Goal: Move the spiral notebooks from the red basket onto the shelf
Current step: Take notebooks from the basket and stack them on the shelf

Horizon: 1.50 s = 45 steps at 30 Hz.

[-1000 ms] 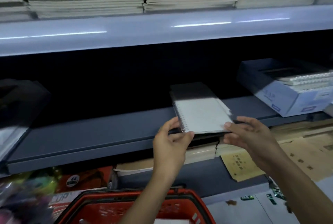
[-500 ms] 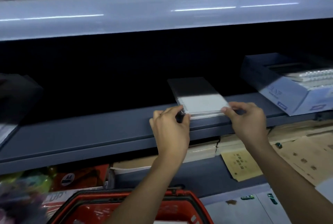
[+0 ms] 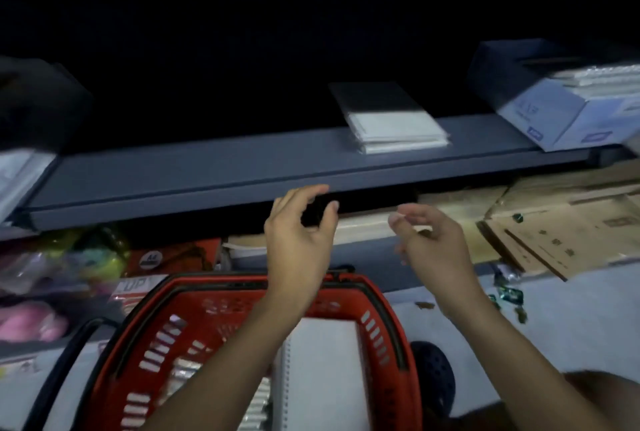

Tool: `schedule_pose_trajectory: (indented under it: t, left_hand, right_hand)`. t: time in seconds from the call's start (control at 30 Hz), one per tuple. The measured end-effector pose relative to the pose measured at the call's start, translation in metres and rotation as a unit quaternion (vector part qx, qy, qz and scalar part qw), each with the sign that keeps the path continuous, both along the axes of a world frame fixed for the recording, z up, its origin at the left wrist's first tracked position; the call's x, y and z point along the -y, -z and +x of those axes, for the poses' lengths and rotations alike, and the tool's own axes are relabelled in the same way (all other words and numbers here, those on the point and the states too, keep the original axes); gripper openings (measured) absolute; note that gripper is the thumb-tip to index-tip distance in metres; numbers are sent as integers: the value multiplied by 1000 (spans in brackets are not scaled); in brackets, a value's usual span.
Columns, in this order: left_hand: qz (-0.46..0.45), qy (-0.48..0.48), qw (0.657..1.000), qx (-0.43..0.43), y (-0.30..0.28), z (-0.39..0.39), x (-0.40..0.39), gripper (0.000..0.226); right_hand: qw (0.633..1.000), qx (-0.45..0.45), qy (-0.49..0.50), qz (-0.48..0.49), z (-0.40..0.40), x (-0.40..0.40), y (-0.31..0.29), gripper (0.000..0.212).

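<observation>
Both your hands are free and hold nothing: your left hand [image 3: 299, 236] hangs just below the front lip of the shelf [image 3: 214, 170] with thumb and fingers loosely curved, and your right hand [image 3: 433, 240] is beside it, fingers relaxed and a little spread. A small stack of notebooks [image 3: 398, 129] lies flat on the shelf, near the front edge and apart from the blue box [image 3: 561, 108] at the right. Below your forearms, the red basket [image 3: 242, 309] holds another spiral notebook [image 3: 325, 368], lying flat with its wire binding along the left side; something pale shows further left in the basket, too blurred to name

The step in hand looks like the reach down for that next notebook. Bring both hands down inside the basket rim, not across it, so your wrists clear the black handles. Take the notebook by its two long edges, your left fingers under the spiral side and your right under the open side, so the cover cannot flap. Lift it level, carry it up past the shelf lip, and set it squarely on the stack already there, spirals on the same side, then slide it back so nothing overhangs the edge
</observation>
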<state>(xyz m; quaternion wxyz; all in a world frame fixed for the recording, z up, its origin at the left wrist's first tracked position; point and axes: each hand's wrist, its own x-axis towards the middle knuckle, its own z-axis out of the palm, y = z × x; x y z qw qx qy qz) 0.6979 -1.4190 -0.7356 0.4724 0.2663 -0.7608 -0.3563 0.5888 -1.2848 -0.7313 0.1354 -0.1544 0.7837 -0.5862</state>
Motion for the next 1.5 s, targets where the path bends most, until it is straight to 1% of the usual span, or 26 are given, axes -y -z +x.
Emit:
schedule_pose_trajectory:
  t: [0.07, 0.17, 0.2, 0.27, 0.33, 0.37, 0.43, 0.47, 0.53, 0.57, 0.63, 0.73, 0.77, 0.8, 0.83, 0.9, 0.97, 1.0, 1.03, 1.07, 1.13, 1.2, 1.27, 1.33, 1.4, 1.5]
  left_hand:
    - [32, 5, 999, 41, 34, 34, -12, 22]
    - [132, 0, 977, 167, 102, 91, -32, 27]
    - [156, -3, 964, 215, 123, 109, -38, 24]
    - [176, -4, 940, 292, 158, 138, -52, 20]
    - [221, -18, 915, 337, 180, 156, -65, 16]
    - [243, -29, 907, 342, 187, 160, -71, 16]
    - [260, -38, 904, 338, 195, 165, -79, 18]
    - [258, -35, 904, 340, 194, 167, -80, 17]
    - [271, -24, 900, 340, 191, 167, -78, 13]
    - [282, -16, 896, 343, 190, 167, -77, 11]
    - [289, -16, 895, 340, 187, 167, -78, 12]
    - [302, -51, 904, 298, 173, 168, -80, 15]
    - [308, -53, 908, 279, 165, 168, -79, 13]
    - [329, -48, 909, 253, 158, 167, -77, 11]
    - [366, -37, 902, 224, 149, 167, -74, 9]
    - [440, -1, 882, 167, 133, 168, -71, 21]
    - [474, 48, 872, 109, 118, 172, -69, 30]
    - [490, 79, 865, 76, 109, 173, -69, 31]
    - [510, 115, 851, 45, 99, 175, -68, 33]
    - [538, 155, 828, 13, 88, 175, -67, 36]
    - [573, 230, 786, -39, 72, 173, -61, 46]
    - [568, 280, 771, -66, 59, 168, -55, 52]
    - [550, 299, 776, -81, 49, 162, -51, 54]
    - [534, 297, 786, -91, 39, 154, -48, 54]
    - [521, 290, 796, -102, 29, 143, -46, 57]
    - [507, 311, 795, -118, 13, 126, -41, 59]
  right_hand:
    - [992, 120, -40, 26, 36, -11, 26, 8]
    - [950, 280, -85, 107, 86, -26, 80, 13]
    - [942, 292, -98, 136, 101, -31, 98, 13]
    - [936, 266, -101, 207, 123, -40, 129, 19]
    - [931, 233, -105, 262, 143, -48, 151, 17]
    - [916, 226, -121, 308, 152, -52, 160, 22]
    - [901, 224, -137, 344, 164, -56, 179, 55]
    - [903, 239, -122, 335, 165, -58, 186, 58]
    - [912, 279, -78, 292, 164, -57, 177, 26]
    - [913, 297, -60, 274, 162, -57, 166, 16]
    - [915, 315, -28, 252, 158, -59, 161, 14]
    - [917, 316, -22, 243, 162, -61, 158, 17]
    - [920, 313, -21, 234, 164, -62, 157, 14]
    - [929, 305, -14, 208, 167, -62, 153, 8]
    - [936, 306, -3, 175, 167, -63, 152, 9]
    - [949, 283, 16, 136, 166, -65, 144, 14]
    - [964, 242, 38, 102, 165, -69, 132, 7]
    - [969, 229, 53, 83, 165, -70, 122, 10]
    - [972, 223, 54, 51, 162, -72, 116, 10]
    - [971, 234, 51, 19, 160, -74, 104, 12]
    - [965, 258, 8, -53, 152, -79, 80, 28]
    - [964, 242, -58, -94, 145, -84, 54, 39]
    - [968, 192, -103, -122, 139, -87, 32, 46]
    - [976, 139, -108, -128, 131, -87, 19, 50]
    - [977, 118, -108, -142, 119, -84, 12, 50]
    - [977, 104, -83, -169, 103, -77, 0, 41]
